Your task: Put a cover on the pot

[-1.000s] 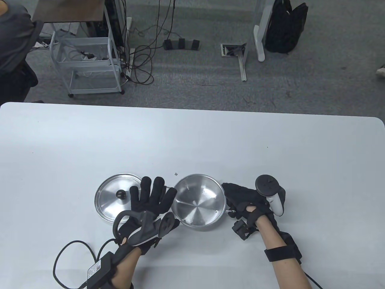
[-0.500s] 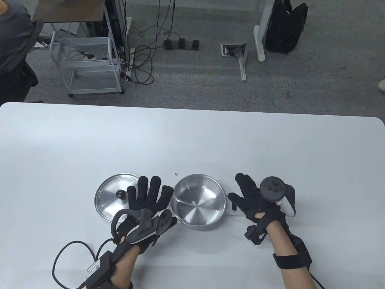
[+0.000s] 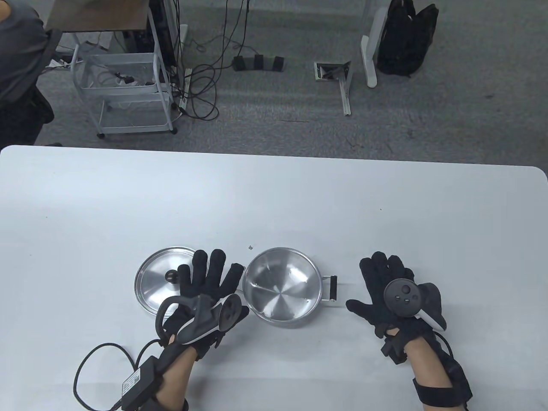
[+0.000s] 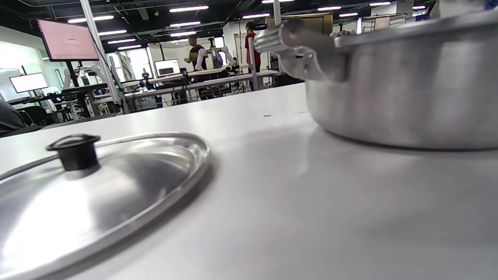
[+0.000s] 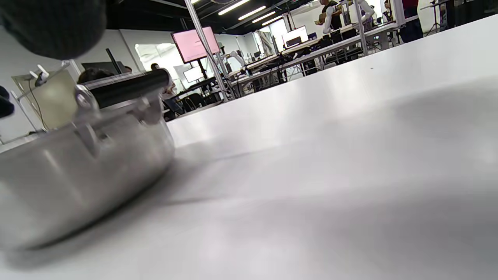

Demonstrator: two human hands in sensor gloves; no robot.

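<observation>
A shallow steel pot [image 3: 282, 287] stands uncovered on the white table, its black handle [image 3: 332, 288] on the right side. Its steel lid [image 3: 158, 280] with a black knob [image 3: 173, 277] lies flat on the table to the left. My left hand [image 3: 209, 280] is spread flat between lid and pot, fingers over the lid's right edge, holding nothing. My right hand [image 3: 385, 287] is spread open right of the pot's handle, apart from it. The left wrist view shows the lid [image 4: 97, 194] and the pot's wall [image 4: 408, 77]. The right wrist view shows the pot [image 5: 78, 171].
The white table [image 3: 274, 197] stretches bare behind the pot. A black cable and box [image 3: 137, 381] trail from my left wrist at the near edge. Beyond the table are a white cart [image 3: 124, 85], floor cables and a black bag [image 3: 406, 34].
My right hand let go of the pot's handle, opened and moved right and toward me. My left hand slid slightly left toward the lid. The pot and lid stayed put.
</observation>
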